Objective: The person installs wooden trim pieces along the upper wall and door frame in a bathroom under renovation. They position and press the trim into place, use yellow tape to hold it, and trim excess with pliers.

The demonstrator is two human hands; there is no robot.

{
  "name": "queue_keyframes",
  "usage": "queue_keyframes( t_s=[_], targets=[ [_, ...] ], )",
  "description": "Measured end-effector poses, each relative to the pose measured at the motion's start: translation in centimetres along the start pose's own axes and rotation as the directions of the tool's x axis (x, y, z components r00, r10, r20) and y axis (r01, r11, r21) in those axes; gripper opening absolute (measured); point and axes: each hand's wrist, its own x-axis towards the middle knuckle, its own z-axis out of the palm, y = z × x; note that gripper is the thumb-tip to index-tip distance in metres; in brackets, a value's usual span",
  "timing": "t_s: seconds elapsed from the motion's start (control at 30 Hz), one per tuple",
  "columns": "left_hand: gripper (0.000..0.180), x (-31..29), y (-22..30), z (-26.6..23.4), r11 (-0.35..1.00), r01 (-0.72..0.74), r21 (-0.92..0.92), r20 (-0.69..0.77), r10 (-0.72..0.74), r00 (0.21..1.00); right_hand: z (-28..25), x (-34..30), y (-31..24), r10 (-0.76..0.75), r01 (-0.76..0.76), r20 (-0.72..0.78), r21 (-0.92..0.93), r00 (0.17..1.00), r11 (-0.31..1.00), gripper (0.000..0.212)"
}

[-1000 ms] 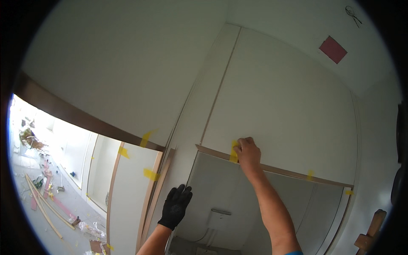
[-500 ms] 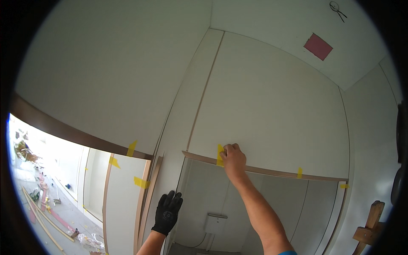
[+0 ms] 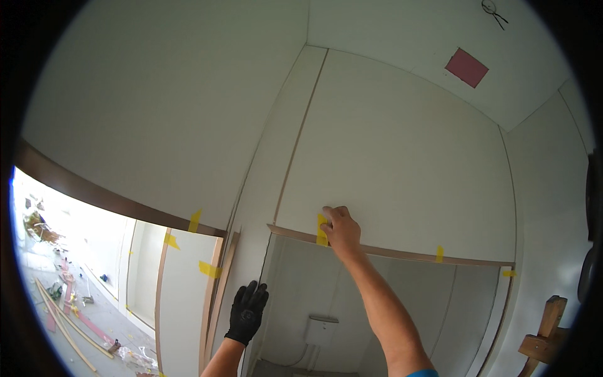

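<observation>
My left hand (image 3: 247, 312), in a black work glove, lies flat with fingers stretched out on the white side panel (image 3: 249, 261), beside the opening. Bare, my right hand (image 3: 345, 229) is raised to the brown trim strip (image 3: 383, 252) that runs along the top of the opening. Its thumb is at a strip of yellow tape (image 3: 321, 230) that spans the trim and the pale panel (image 3: 402, 157) above. The other fingers are loosely bent, with a gap between thumb and forefinger. Another piece of yellow tape (image 3: 440, 254) crosses the trim farther right.
A brown-edged upright panel (image 3: 183, 295) with yellow tape stands at the left. Beyond it, long strips (image 3: 59, 323) and scraps litter the floor. A white box (image 3: 322, 330) with a cable is inside the opening. A wooden piece (image 3: 548, 330) stands at lower right.
My right hand has loosened at the tape, its forefinger lifting away from the thumb. My left hand stays on the side panel. The view has shifted slightly.
</observation>
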Motion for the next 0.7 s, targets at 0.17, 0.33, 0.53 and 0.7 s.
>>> queue_keyframes(
  t_s=[0.17,0.33,0.53,0.7],
  targets=[
    [0.049,-0.2,-0.2,0.0,1.000,0.004,-0.004,0.005,-0.004,1.000,-0.1,0.4,0.0,-0.147,0.146,0.108,0.022,0.983,0.989,0.023],
    [0.048,0.2,0.3,-0.5,1.000,0.008,0.003,0.038,-0.008,0.999,0.0,0.1,0.9,-0.031,0.029,0.027,0.059,0.999,0.998,0.019],
    [0.048,0.2,0.2,-0.6,1.000,0.002,-0.009,0.012,-0.002,1.000,0.8,-0.8,0.7,-0.100,0.098,-0.007,-0.109,0.995,0.989,0.018],
    [0.048,0.1,0.3,-0.4,1.000,0.006,-0.026,-0.006,-0.007,1.000,0.8,-0.2,0.8,-0.066,0.065,-0.005,-0.093,0.998,0.993,0.018]
  ],
)
